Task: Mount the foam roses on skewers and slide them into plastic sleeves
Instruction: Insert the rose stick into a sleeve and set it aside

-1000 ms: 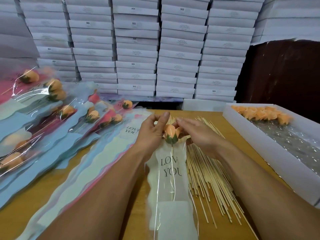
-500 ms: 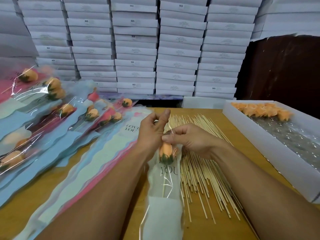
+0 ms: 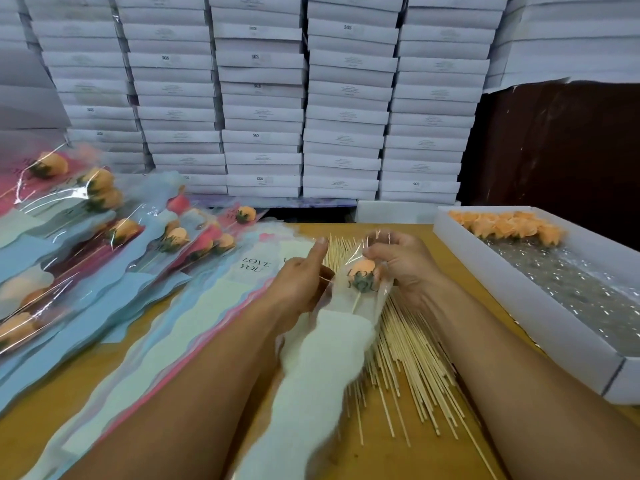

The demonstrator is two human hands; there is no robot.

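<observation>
An orange foam rose (image 3: 363,268) on a skewer sits inside a clear plastic sleeve (image 3: 322,362) printed LOVE YOU, with a pale green lower part. My right hand (image 3: 401,261) pinches the sleeve's top edge above the rose. My left hand (image 3: 299,282) holds the sleeve's left side, thumb raised. Loose bamboo skewers (image 3: 408,355) lie spread on the wooden table (image 3: 381,455) under and right of the sleeve. A stack of flat sleeves (image 3: 194,327) lies to the left.
Finished sleeved roses (image 3: 104,209) pile up at the far left. A white tray (image 3: 540,306) on the right holds loose orange foam roses (image 3: 509,226) at its far end. Stacked white boxes (image 3: 263,98) form a wall behind the table.
The rose went from the sleeve's mouth down inside it. My right hand moved to the sleeve's top edge, and the sleeve's lower end swung left, blurred.
</observation>
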